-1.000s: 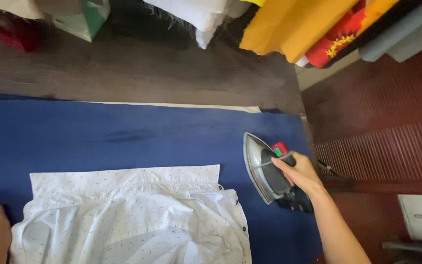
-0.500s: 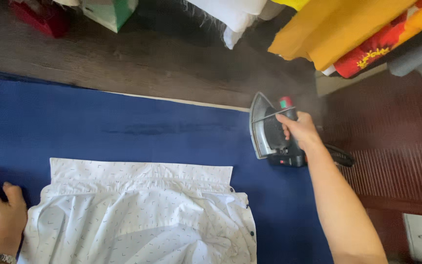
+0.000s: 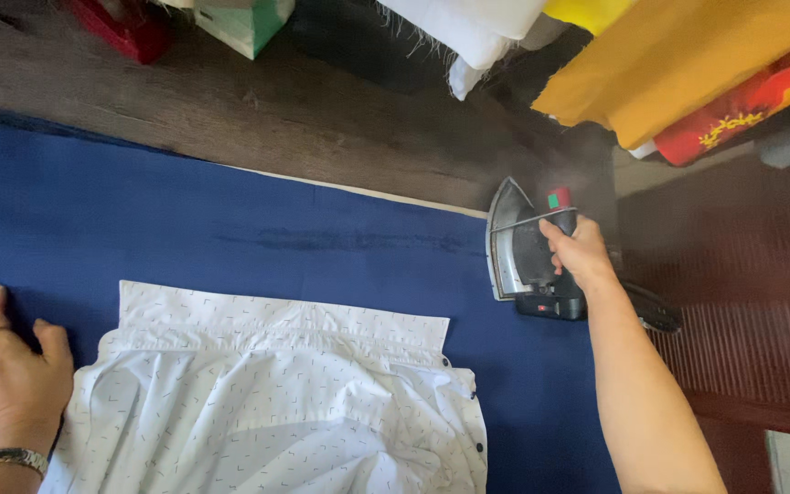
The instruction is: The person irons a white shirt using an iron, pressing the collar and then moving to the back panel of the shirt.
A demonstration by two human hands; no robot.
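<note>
A white shirt [image 3: 276, 402] with small dark marks lies collar-up on a blue cloth [image 3: 230, 229] that covers the work surface. My left hand [image 3: 2, 375], with rings and a wristwatch, rests flat on the blue cloth at the shirt's left edge. My right hand [image 3: 578, 252] grips the handle of a grey and black iron [image 3: 523, 256], which stands tilted on its heel at the cloth's right edge, its soleplate facing left. A faint haze of steam hangs above the iron.
Dark wooden floor [image 3: 322, 128] lies beyond the cloth. Folded fabrics are piled at the top: white [image 3: 468, 23], yellow [image 3: 669, 64], red [image 3: 733, 123]. A red thing [image 3: 116, 23] and a green and white box [image 3: 244, 23] sit top left. The iron's cord [image 3: 651, 311] trails right.
My right hand has carried the iron up and to the right, away from the shirt, and stood it on its heel. My left hand has come into view, flat beside the shirt.
</note>
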